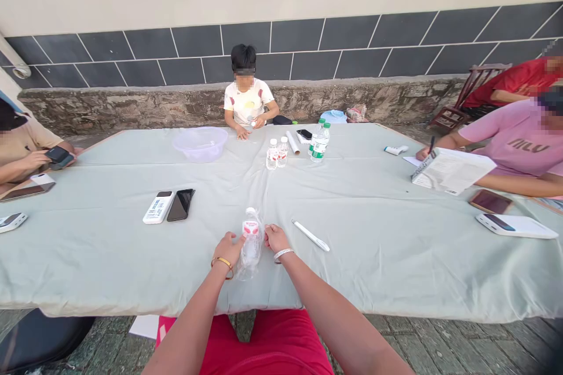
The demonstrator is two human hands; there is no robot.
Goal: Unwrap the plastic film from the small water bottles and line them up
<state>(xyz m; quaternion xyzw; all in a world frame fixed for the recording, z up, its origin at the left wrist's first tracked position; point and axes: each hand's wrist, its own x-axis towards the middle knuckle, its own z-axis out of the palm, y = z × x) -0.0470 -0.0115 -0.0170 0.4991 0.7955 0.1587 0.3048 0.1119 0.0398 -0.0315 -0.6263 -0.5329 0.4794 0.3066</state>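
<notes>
A small clear plastic bottle (250, 228) with a white cap and a pink-and-white label stands close in front of me. Clear plastic film (248, 269) lies loosely around it and spreads on the cloth below. My left hand (227, 249), with a gold bracelet at the wrist, is closed against the bottle's left side. On the other side, my right hand (276, 238), wearing a silver bracelet, pinches the film's edge beside the bottle. A white pen-like tool (310, 235) lies to the right of that hand.
Two phone-like devices, one white (158, 207) and one black (180, 205), lie left. Farther back are a translucent basin (200, 144), small bottles (277, 154), green-capped bottles (319, 143) and a film roll (292, 143). Other people sit around the cloth-covered table (373, 269); one holds a pen near a white box (455, 170).
</notes>
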